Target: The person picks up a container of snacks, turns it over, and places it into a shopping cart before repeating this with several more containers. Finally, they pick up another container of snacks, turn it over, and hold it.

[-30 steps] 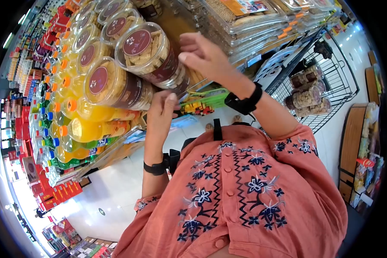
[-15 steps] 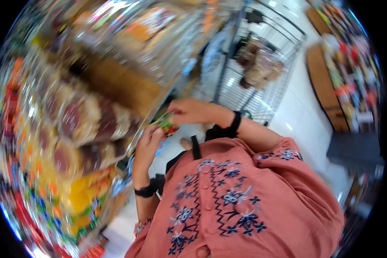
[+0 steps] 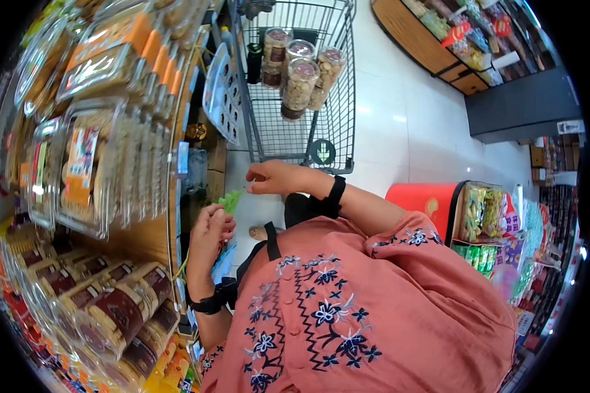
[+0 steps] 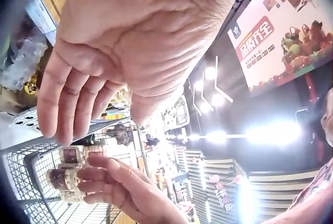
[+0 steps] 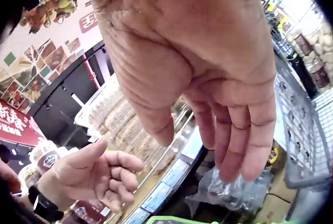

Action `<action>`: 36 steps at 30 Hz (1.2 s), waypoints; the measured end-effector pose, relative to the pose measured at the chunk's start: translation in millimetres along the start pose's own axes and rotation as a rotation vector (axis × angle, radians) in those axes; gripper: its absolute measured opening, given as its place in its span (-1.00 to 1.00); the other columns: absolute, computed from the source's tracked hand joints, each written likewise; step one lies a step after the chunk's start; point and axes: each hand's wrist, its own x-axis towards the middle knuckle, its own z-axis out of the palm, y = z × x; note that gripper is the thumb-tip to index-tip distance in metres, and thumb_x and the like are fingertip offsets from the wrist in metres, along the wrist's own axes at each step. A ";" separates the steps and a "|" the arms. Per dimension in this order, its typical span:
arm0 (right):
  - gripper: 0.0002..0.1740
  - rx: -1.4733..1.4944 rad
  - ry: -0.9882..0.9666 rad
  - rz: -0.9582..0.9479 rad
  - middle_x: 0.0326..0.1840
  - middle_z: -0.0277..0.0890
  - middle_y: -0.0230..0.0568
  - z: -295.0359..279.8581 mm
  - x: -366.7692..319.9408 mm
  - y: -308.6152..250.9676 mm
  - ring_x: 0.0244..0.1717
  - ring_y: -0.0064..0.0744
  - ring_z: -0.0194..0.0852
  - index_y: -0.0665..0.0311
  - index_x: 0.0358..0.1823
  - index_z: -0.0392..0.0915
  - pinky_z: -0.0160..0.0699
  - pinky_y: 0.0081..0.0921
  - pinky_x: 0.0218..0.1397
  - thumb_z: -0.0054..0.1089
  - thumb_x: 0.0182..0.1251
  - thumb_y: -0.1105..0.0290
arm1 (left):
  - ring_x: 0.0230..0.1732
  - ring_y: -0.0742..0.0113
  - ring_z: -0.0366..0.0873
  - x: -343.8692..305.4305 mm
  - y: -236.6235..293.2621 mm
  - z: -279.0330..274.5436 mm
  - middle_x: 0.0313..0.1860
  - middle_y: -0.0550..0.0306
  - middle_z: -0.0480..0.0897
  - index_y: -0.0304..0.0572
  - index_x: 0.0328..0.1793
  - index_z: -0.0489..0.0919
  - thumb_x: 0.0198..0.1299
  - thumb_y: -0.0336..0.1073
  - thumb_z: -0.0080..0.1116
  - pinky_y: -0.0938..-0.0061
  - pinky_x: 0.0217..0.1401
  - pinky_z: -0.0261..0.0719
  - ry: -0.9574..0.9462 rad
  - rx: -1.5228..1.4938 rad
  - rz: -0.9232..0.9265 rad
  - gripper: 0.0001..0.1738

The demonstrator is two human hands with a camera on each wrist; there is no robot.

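Observation:
Both hands are empty in front of the shirt. My left hand [image 3: 208, 237], fingers loosely bent, is beside the shelf edge in the head view; the left wrist view shows its palm [image 4: 140, 37] with relaxed fingers. To its upper right my right hand [image 3: 278, 178] hangs below the cart's near end, and its fingers droop loosely in the right wrist view [image 5: 208, 73]. The hands are apart. A shopping cart [image 3: 353, 98] stands ahead, holding several clear jars [image 3: 300, 88] with maroon labels and a dark bottle [image 3: 254, 63].
Stacked clear snack boxes [image 3: 85, 164] and lying jars [image 3: 121, 311] fill the shelf on the left. A green tag [image 3: 231, 201] is by the shelf edge. On the right are a red display stand [image 3: 426, 200] and a grey counter [image 3: 524, 105]; pale floor [image 3: 400, 124] lies between.
The view has turned toward the cart, which now appears straight ahead. Both hands have moved away from the shelf jars they were at a second ago.

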 end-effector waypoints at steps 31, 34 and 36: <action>0.37 -0.511 0.936 0.289 0.37 0.29 0.62 -237.0 114.9 234.0 0.28 0.55 0.38 0.38 0.60 0.13 0.52 0.15 0.31 0.68 -0.14 -0.21 | 0.01 0.31 0.71 173.5 72.2 98.4 0.06 -0.03 0.69 -0.32 0.37 0.50 0.57 0.03 0.08 0.48 -0.03 0.66 0.078 0.056 -0.297 -0.45; 0.27 -0.507 0.918 0.323 0.33 0.30 0.51 -237.7 116.6 232.3 0.26 0.48 0.36 0.41 0.58 0.16 0.50 0.11 0.31 0.66 -0.09 -0.08 | 0.02 0.30 0.70 174.6 69.7 98.8 0.06 -0.04 0.69 -0.30 0.37 0.50 0.57 0.05 0.09 0.49 -0.01 0.66 0.046 0.054 -0.321 -0.44; 0.22 -0.496 0.900 0.338 0.30 0.31 0.45 -236.5 115.8 229.8 0.24 0.43 0.36 0.43 0.56 0.18 0.48 0.09 0.31 0.63 -0.08 -0.01 | 0.04 0.30 0.70 174.9 67.9 96.0 0.06 -0.04 0.68 -0.30 0.37 0.49 0.57 0.05 0.09 0.49 -0.01 0.65 0.028 0.054 -0.319 -0.44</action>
